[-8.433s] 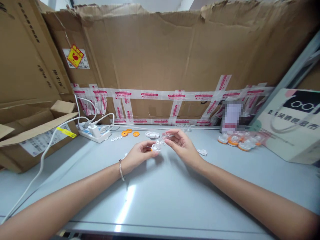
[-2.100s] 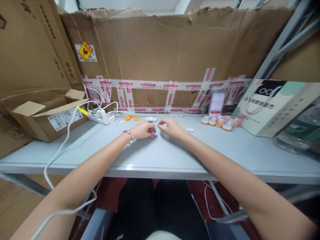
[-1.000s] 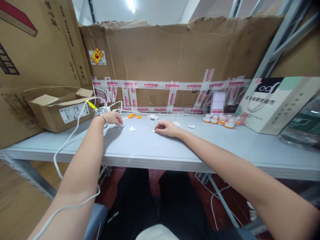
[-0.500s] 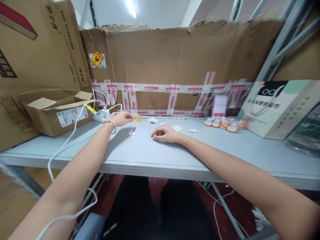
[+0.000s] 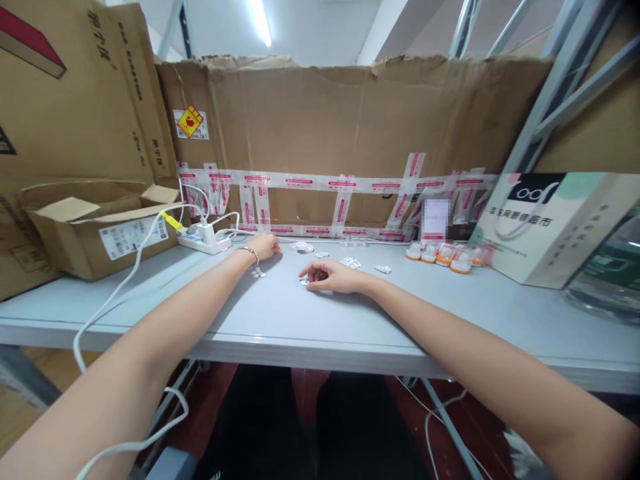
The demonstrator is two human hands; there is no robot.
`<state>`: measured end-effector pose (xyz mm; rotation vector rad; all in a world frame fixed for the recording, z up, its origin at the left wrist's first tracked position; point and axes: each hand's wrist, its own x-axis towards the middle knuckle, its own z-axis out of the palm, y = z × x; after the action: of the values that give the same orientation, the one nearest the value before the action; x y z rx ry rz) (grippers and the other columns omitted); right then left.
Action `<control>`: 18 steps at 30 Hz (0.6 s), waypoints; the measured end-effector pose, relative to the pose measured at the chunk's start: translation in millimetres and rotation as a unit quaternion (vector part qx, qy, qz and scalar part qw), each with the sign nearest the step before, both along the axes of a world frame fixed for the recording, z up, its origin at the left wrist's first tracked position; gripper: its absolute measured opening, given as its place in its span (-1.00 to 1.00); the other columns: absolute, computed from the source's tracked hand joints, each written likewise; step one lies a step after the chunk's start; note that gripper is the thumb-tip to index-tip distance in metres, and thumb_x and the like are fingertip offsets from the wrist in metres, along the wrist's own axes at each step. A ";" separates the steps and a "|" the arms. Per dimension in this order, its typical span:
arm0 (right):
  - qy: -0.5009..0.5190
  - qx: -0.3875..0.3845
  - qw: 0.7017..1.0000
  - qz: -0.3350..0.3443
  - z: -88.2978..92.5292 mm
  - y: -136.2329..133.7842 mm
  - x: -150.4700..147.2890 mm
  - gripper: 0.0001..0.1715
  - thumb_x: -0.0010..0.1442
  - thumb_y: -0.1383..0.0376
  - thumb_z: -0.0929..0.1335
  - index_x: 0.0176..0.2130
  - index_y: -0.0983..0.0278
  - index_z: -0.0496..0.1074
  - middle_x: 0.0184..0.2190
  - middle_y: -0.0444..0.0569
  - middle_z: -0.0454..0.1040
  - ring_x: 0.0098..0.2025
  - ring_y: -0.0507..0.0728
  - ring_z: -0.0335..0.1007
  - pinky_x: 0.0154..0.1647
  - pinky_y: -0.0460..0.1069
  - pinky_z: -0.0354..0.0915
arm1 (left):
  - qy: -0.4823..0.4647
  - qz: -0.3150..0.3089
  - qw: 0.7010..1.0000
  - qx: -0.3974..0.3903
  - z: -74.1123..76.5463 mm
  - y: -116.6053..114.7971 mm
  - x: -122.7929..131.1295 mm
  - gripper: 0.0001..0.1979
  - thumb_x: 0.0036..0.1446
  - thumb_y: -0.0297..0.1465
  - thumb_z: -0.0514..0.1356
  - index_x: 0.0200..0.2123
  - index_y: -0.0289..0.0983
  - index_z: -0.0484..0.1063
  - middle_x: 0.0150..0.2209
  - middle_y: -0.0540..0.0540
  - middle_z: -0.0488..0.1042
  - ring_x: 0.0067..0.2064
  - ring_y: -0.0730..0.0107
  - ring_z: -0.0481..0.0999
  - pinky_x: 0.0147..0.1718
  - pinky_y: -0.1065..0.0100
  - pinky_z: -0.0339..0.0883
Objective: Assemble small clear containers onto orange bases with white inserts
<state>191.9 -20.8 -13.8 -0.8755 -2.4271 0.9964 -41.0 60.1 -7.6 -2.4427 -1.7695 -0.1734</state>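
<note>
My left hand (image 5: pixel 266 245) is at the back of the table, its fingers closed on a small orange ring (image 5: pixel 279 249), partly hidden by the fingertips. Beside its wrist lie several small white pieces (image 5: pixel 258 273). My right hand (image 5: pixel 331 276) rests on the table nearer the middle, thumb and fingers curled around a small white piece (image 5: pixel 304 281) at their tips; its exact kind is too small to make out. Behind the hands are clear round plastic parts (image 5: pixel 301 247) and little piles of white pieces (image 5: pixel 351 263).
Several clear-topped parts with orange bases (image 5: pixel 444 257) stand at right, near a paper bag (image 5: pixel 535 227) and a large clear bottle (image 5: pixel 607 267). At left are an open cardboard box (image 5: pixel 95 230) and a power strip (image 5: pixel 204 243) with a white cable. A big carton (image 5: pixel 320 120) walls off the back.
My left hand has moved right, onto an orange ring that lay on the table. My right hand's fingers have shifted slightly, and a white piece now shows at their tips. The view has tilted a little.
</note>
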 end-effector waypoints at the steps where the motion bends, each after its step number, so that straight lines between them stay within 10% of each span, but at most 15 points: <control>1: 0.000 -0.007 1.000 -0.001 0.9 -0.4 0.2 -0.62 -0.02 0.26 0.39 -0.15 0.31 0.36 -0.42 -0.15 0.31 -0.37 -0.01 0.24 -0.31 -0.08 0.21 | -0.005 -0.002 1.000 -0.003 -0.4 -2.4 -0.9 -0.71 0.19 -0.33 0.09 -0.03 -0.30 0.30 -0.04 -0.16 0.35 -0.10 0.28 0.41 -0.16 0.15 0.36; 9: -0.013 -0.047 0.999 -0.006 10.7 -1.9 10.7 -0.59 -0.05 0.24 0.42 -0.17 0.33 0.34 -0.33 -0.08 0.36 -0.31 0.01 0.29 -0.23 -0.04 0.25 | -0.080 -0.041 0.995 -0.050 16.2 -20.9 -2.2 -0.71 0.18 -0.32 0.10 -0.06 -0.33 0.32 -0.07 -0.17 0.38 -0.11 0.27 0.42 -0.16 0.17 0.36; 18: 0.006 -0.056 0.998 -0.020 9.4 10.4 24.4 -0.73 0.05 0.30 0.35 -0.19 0.31 0.35 -0.26 -0.03 0.43 -0.24 0.04 0.33 -0.14 0.00 0.25 | -0.181 -0.255 0.924 -0.221 44.9 -73.2 29.7 -0.48 -0.07 -0.25 0.27 0.00 -0.25 0.34 -0.18 -0.09 0.53 -0.14 0.36 0.49 -0.19 0.44 0.30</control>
<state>216.3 -10.3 -4.5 -0.9498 -2.3527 1.1294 -11.3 -13.0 37.3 -3.3617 -1.3389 -0.3197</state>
